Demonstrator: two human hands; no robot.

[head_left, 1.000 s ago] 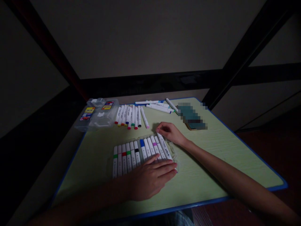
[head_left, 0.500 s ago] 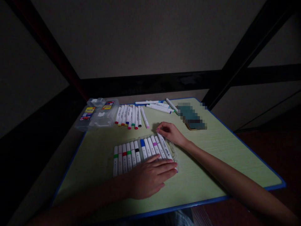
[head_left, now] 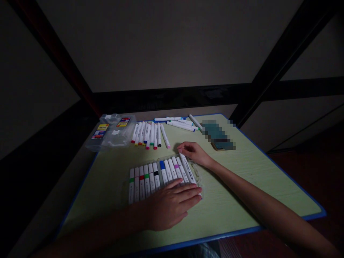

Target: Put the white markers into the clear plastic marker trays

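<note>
A clear plastic marker case (head_left: 199, 175) lies on the table with several white markers (head_left: 145, 181) side by side in its two halves. My left hand (head_left: 169, 208) lies over the near ends of the markers in the right half, fingers stretched out, pressing on them. At the far end of the rightmost marker (head_left: 186, 168), my right hand (head_left: 192, 152) has thumb and fingers closed around the tip. That marker sits along the case's right side, its near end beneath my left fingertips. Some near ends are hidden under my left hand.
Loose markers (head_left: 150, 134) lie in a row behind the case, and more markers (head_left: 180, 125) are scattered at the far edge. A clear plastic box (head_left: 115, 138) stands at the far left. A pixelated phone-like object (head_left: 217, 134) lies far right on the blue-edged table (head_left: 242, 200).
The view has tilted very slightly. Both hands keep nearly the same place on the rightmost marker and the case; nothing else has visibly moved.
</note>
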